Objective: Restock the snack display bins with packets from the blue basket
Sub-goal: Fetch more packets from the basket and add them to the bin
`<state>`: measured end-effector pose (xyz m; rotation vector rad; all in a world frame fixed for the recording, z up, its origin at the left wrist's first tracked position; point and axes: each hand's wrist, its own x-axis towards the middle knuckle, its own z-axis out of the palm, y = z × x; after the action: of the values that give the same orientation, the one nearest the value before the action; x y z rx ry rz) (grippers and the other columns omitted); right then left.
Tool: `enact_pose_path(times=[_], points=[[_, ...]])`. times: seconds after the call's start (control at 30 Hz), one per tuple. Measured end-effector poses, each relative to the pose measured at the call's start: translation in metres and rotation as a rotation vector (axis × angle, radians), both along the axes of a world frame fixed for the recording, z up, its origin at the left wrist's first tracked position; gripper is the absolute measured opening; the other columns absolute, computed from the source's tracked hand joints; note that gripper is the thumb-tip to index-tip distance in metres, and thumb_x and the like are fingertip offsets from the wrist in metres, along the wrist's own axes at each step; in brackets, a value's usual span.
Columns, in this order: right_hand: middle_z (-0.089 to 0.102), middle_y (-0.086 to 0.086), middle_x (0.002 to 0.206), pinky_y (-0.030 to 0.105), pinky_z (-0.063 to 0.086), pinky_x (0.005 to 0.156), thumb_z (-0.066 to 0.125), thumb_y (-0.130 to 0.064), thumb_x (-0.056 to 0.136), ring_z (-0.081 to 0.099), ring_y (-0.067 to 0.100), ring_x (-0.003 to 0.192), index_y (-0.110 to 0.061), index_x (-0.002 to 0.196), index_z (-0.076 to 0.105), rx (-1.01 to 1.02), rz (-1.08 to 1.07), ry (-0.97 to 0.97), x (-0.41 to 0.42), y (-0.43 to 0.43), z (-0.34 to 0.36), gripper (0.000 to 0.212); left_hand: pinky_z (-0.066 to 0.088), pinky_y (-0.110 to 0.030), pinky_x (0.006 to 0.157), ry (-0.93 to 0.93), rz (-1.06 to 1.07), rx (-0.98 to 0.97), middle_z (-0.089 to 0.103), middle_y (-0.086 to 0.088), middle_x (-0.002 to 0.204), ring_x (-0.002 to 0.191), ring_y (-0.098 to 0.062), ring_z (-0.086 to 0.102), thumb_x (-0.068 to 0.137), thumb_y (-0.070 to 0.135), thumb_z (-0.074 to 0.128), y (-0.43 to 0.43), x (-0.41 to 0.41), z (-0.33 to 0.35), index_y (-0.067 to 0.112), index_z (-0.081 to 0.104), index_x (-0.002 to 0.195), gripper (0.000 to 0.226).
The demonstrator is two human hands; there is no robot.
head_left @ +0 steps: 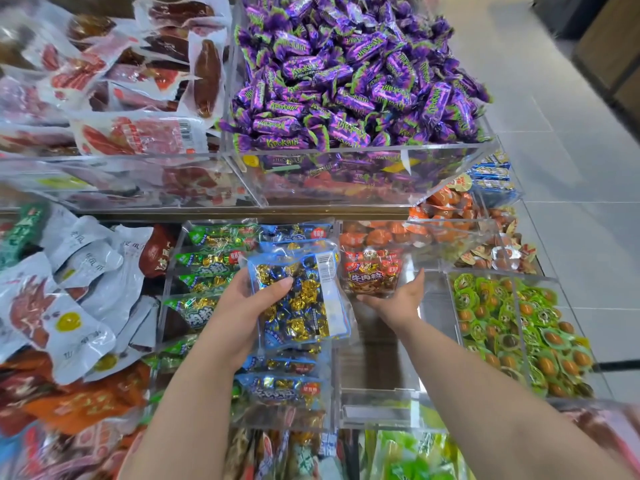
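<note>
My left hand (pixel 242 306) grips a blue packet (pixel 304 299) of gold and blue wrapped sweets, held flat above the clear bin of blue packets (pixel 287 386). My right hand (pixel 398 296) holds a red packet (pixel 372 271) from below, at the far end of a nearly bare clear bin (pixel 377 358). The red packet stands upright against the bin's back. Left of the blue bin lies a bin of green packets (pixel 204 265). The blue basket is not in view.
Above, a big clear bin holds purple sweets (pixel 346 81), and beside it lie vacuum-packed meat snacks (pixel 121 81). Green-lidded cups (pixel 519 327) fill the bin at right, orange cups (pixel 433 220) behind. White and red pouches (pixel 69 289) pile at left. Grey floor tiles (pixel 571 133) lie right.
</note>
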<state>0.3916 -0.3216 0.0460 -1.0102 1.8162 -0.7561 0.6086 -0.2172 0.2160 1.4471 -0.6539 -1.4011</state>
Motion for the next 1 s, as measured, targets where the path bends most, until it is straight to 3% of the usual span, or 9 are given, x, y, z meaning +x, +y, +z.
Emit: enact_pose_path(times=[0.2, 0.3, 0.4, 0.5, 0.63, 0.73, 0.8, 0.87, 1.0], points=[[0.014, 0.017, 0.150, 0.038, 0.019, 0.115, 0.084, -0.020, 0.069, 0.019, 0.028, 0.139, -0.009, 0.147, 0.010, -0.022, -0.070, 0.043, -0.001, 0.032, 0.038, 0.108, 0.046, -0.044, 0.101, -0.015, 0.010, -0.048, 0.070, 0.003, 0.116, 0.107, -0.015, 0.065, 0.054, 0.032, 0.080, 0.008, 0.000, 0.009, 0.028, 0.065, 0.110, 0.057], [0.042, 0.009, 0.117, 0.037, 0.039, 0.094, 0.070, -0.008, 0.081, 0.047, 0.017, 0.104, -0.014, 0.122, 0.045, -0.323, -0.194, -0.052, 0.003, 0.055, 0.083, 0.048, 0.048, -0.042, 0.099, -0.016, 0.024, -0.081, 0.069, 0.003, 0.117, 0.107, -0.013, 0.066, 0.054, 0.032, 0.085, 0.014, -0.001, 0.009, 0.032, 0.065, 0.111, 0.060], [0.057, -0.012, 0.082, 0.020, 0.044, 0.073, 0.066, -0.013, 0.084, 0.052, -0.002, 0.074, -0.030, 0.093, 0.060, -0.464, 0.080, -0.399, 0.015, 0.083, 0.131, 0.020, 0.046, -0.043, 0.100, -0.102, 0.077, -0.068, 0.062, 0.000, 0.126, 0.116, -0.020, 0.059, 0.046, 0.044, 0.090, 0.020, -0.002, 0.007, 0.030, 0.058, 0.120, 0.082], [0.058, -0.025, 0.082, 0.010, 0.045, 0.073, 0.078, -0.037, 0.066, 0.054, -0.011, 0.076, -0.044, 0.099, 0.060, -0.294, 0.428, -0.484, 0.029, 0.102, 0.161, 0.038, 0.049, -0.033, 0.087, -0.186, 0.057, -0.090, 0.063, 0.007, 0.110, 0.102, -0.012, 0.061, 0.043, 0.048, 0.088, 0.028, -0.008, 0.009, 0.038, 0.055, 0.100, 0.066], [0.060, -0.004, 0.114, 0.033, 0.047, 0.091, 0.085, -0.039, 0.060, 0.058, 0.012, 0.105, -0.020, 0.130, 0.046, -0.116, 0.455, -0.332, 0.032, 0.109, 0.173, 0.083, 0.041, -0.019, 0.064, -0.241, 0.075, -0.090, 0.049, 0.022, 0.097, 0.079, 0.009, 0.048, 0.049, 0.053, 0.088, 0.036, -0.013, 0.013, 0.038, 0.048, 0.103, 0.068], [0.049, 0.002, 0.125, 0.033, 0.042, 0.092, 0.082, -0.030, 0.066, 0.048, 0.021, 0.116, -0.016, 0.127, 0.044, -0.082, 0.260, -0.487, 0.026, 0.116, 0.182, 0.072, 0.048, -0.020, 0.053, -0.228, 0.142, -0.060, 0.056, 0.011, 0.110, 0.084, -0.009, 0.061, 0.056, 0.066, 0.078, 0.046, -0.006, 0.014, 0.025, 0.049, 0.127, 0.087], [0.043, -0.002, 0.131, 0.041, 0.046, 0.093, 0.075, -0.025, 0.075, 0.046, 0.021, 0.122, -0.025, 0.140, 0.030, -0.021, 0.006, -0.771, 0.019, 0.119, 0.186, 0.079, 0.052, -0.028, 0.079, -0.155, 0.215, -0.027, 0.056, 0.006, 0.121, 0.107, -0.019, 0.057, 0.070, 0.056, 0.076, 0.054, 0.008, 0.018, 0.018, 0.044, 0.137, 0.084], [0.047, -0.016, 0.121, 0.047, 0.056, 0.073, 0.066, -0.026, 0.083, 0.053, 0.016, 0.110, -0.038, 0.134, 0.026, 0.011, -0.119, -1.025, 0.009, 0.127, 0.188, 0.066, 0.048, -0.047, 0.096, -0.020, 0.226, -0.005, 0.061, -0.007, 0.126, 0.113, -0.029, 0.059, 0.059, 0.053, 0.080, 0.067, 0.026, 0.022, 0.014, 0.046, 0.138, 0.094], [0.053, 0.001, 0.137, 0.044, 0.057, 0.064, 0.056, -0.039, 0.081, 0.061, 0.032, 0.112, -0.022, 0.140, 0.041, 0.149, 0.038, -1.202, 0.005, 0.150, 0.184, 0.063, 0.058, -0.039, 0.062, 0.120, 0.131, -0.007, 0.075, -0.008, 0.092, 0.078, -0.024, 0.073, 0.059, 0.040, 0.075, 0.096, 0.058, 0.025, 0.015, 0.067, 0.108, 0.056]])
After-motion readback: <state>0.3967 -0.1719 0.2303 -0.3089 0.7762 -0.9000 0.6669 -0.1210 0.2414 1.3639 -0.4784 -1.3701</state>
